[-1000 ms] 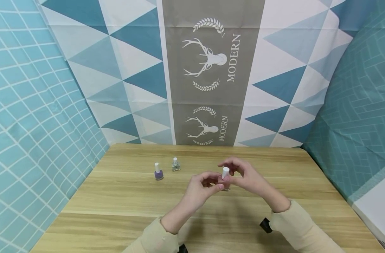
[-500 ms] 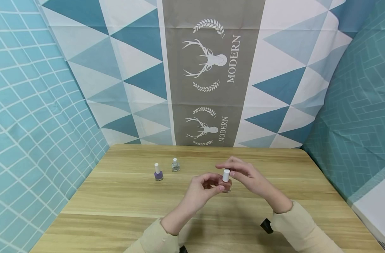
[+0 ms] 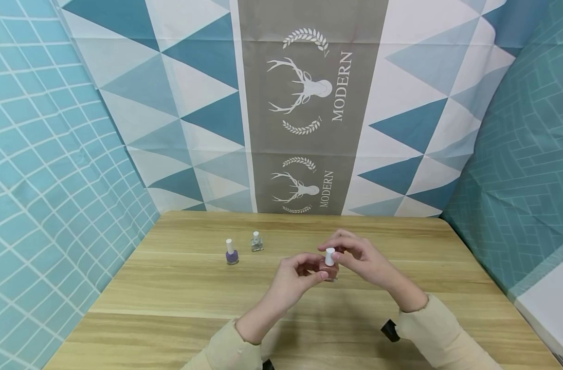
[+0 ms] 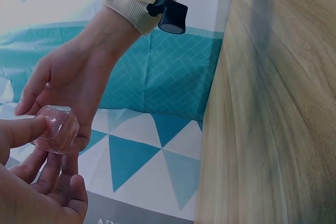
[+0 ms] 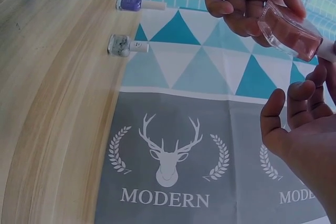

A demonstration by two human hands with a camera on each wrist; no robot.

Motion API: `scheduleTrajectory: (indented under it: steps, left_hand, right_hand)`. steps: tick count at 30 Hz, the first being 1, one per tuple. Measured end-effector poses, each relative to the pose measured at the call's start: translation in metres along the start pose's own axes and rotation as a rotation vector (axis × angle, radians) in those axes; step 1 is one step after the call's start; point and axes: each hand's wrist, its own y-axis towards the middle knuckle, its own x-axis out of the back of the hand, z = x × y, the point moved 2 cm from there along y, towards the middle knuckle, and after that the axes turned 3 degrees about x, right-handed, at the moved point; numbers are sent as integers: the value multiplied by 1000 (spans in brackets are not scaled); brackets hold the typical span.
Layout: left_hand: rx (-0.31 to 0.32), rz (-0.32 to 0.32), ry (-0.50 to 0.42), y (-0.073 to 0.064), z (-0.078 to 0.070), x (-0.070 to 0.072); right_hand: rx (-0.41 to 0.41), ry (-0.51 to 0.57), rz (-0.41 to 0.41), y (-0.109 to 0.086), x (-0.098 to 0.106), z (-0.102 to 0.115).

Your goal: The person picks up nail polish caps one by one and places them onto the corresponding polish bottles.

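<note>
A glass nail polish bottle (image 3: 328, 271) with pinkish-brown polish is held above the table, nearly upright. My left hand (image 3: 290, 280) pinches its glass body between thumb and fingers. At the white cap (image 3: 329, 256), my right hand (image 3: 361, 259) grips with thumb and index finger. In the left wrist view the bottle's base (image 4: 58, 129) faces the camera, and the cap is hidden. The right wrist view shows the bottle (image 5: 290, 32) from the side, with the cap (image 5: 326, 50) between the right fingertips and the other right fingers loosely curled.
On the wooden table (image 3: 179, 293), a purple nail polish bottle (image 3: 232, 256) and a clear one (image 3: 256, 242) stand upright to the left, both with white caps. Patterned cloths (image 3: 309, 118) hang behind the table and at both sides.
My right thumb has moved up from the bottle's body to the cap. The right fingers straightened half a second ago and are now bent at the cap. My left hand keeps its hold.
</note>
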Motion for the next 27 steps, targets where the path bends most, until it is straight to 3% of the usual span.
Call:
scheduleTrajectory:
  steps: [8,17,27]
  left_hand:
    - [21,-9,-2,1,1,-1]
    - [18,-14,19,2,0,-2]
    - [-10,-10,31,2,-1,-3]
  right_hand:
    - [-4,-63,-49,1,1,-6]
    - [7,-21,-77,2,0,-10]
    - [-72,-7,-93,4,-2,-9]
